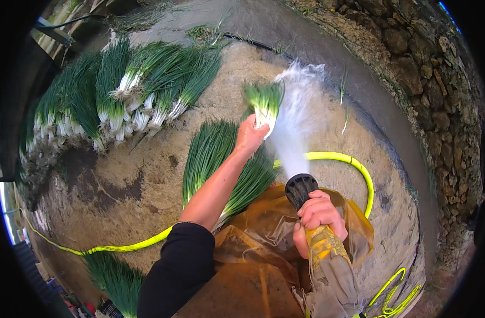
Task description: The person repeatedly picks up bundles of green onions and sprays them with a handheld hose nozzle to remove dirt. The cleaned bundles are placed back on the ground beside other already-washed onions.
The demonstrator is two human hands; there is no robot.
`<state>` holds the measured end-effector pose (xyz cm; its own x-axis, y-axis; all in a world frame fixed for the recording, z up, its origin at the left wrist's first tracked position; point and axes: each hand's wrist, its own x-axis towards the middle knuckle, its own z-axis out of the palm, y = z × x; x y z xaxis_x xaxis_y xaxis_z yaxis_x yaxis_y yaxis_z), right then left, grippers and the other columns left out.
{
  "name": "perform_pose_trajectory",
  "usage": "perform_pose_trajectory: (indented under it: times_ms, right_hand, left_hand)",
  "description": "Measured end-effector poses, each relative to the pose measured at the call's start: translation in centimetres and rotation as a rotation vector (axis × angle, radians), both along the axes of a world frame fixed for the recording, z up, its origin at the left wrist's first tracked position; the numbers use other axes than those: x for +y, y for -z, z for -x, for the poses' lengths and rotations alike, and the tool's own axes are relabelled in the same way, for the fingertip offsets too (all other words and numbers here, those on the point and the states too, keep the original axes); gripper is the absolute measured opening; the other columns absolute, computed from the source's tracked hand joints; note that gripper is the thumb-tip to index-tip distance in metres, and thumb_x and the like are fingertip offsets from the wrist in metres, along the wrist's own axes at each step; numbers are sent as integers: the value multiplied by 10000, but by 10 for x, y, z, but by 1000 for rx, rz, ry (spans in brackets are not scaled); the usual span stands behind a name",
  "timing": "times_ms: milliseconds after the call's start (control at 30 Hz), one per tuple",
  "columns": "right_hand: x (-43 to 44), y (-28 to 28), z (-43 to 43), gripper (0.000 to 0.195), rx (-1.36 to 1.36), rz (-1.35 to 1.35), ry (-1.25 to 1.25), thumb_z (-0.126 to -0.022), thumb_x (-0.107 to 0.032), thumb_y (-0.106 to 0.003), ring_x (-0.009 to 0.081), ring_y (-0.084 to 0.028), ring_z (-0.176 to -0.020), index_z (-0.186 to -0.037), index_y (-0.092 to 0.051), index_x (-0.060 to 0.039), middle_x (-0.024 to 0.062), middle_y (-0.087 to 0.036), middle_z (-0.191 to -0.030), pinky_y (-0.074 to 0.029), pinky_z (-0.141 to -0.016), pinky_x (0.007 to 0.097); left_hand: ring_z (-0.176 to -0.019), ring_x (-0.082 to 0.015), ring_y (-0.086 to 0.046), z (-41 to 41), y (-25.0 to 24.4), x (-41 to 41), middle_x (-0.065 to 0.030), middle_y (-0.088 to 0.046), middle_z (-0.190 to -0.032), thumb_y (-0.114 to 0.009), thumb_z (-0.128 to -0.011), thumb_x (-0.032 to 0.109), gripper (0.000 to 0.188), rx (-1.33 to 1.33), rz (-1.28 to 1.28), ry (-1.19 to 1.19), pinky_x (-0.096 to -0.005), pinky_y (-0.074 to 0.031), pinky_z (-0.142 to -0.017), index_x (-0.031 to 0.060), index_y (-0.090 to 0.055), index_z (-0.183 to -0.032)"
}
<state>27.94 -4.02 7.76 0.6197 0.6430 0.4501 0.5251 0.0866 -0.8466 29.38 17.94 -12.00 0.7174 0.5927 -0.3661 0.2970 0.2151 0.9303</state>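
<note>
My left hand (251, 133) grips a bunch of spring onions (265, 104) by its white stalks, green leaves pointing away from me. In my right hand (322, 218) is a hose with a black spray nozzle (300, 190); worn yellow wrapping and grey cloth cover the part behind the nozzle. A wide white jet of water (296, 119) shoots forward from it, passing close along the right side of the bunch. Beneath my left forearm lies a large pile of spring onions (212, 159) with long green leaves. Part of that pile is hidden by my arm.
Many more bunches of spring onions (147, 87) with rooty white ends lie at the upper left. A yellow hose (131, 247) crosses the concrete ground (147, 206). Murky water (262, 20) borders it, beside a stone wall (425, 79). An amber plastic apron (262, 226) covers my lap.
</note>
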Motion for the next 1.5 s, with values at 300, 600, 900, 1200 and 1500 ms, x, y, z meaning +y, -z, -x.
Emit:
perform_pose_trajectory:
  times_ms: [300,600,900,1200,1500]
  right_hand:
    - [-2,-15,28,308,130,-68,-50,-623,57,-675,194,-608,-682,-808,-508,-124,26,-579,-756,-459,-871,451]
    - [-3,16,17,308,180,51,-18,-645,81,-654,190,-603,-680,-831,-504,-114,26,-582,-756,-454,-891,436]
    - [12,19,2,338,122,51,20,-616,98,-643,201,-624,-696,-828,-494,-120,20,-582,-749,-473,-862,449]
    - [-10,5,13,337,68,54,58,-615,104,-662,199,-628,-686,-813,-503,-116,24,-587,-737,-483,-869,450]
    - [-5,-23,32,320,124,-13,-97,-630,93,-679,199,-633,-675,-790,-508,-125,18,-589,-732,-480,-869,442]
  left_hand:
    - [-1194,-294,-593,53,-14,-2,-161,-574,-1356,-446,-1018,550,676,-678,1099,-185,-477,-476,-1024,3,-470,-1415]
    - [-970,-249,-693,81,151,-88,-125,-691,-1074,-621,-960,248,306,-37,1126,-7,-430,-546,-933,30,-628,-1174]
    - [-887,-207,-683,59,132,-78,-83,-688,-1062,-608,-765,-81,424,-52,627,107,-340,-560,-791,10,-630,-1178]
    - [-954,-260,-699,84,126,-85,-142,-706,-1099,-593,-965,124,247,-19,1024,-151,-411,-572,-878,5,-644,-1175]
    - [-956,-268,-698,67,142,-89,-138,-704,-1106,-585,-960,102,270,-185,1271,41,-439,-573,-860,10,-629,-1210]
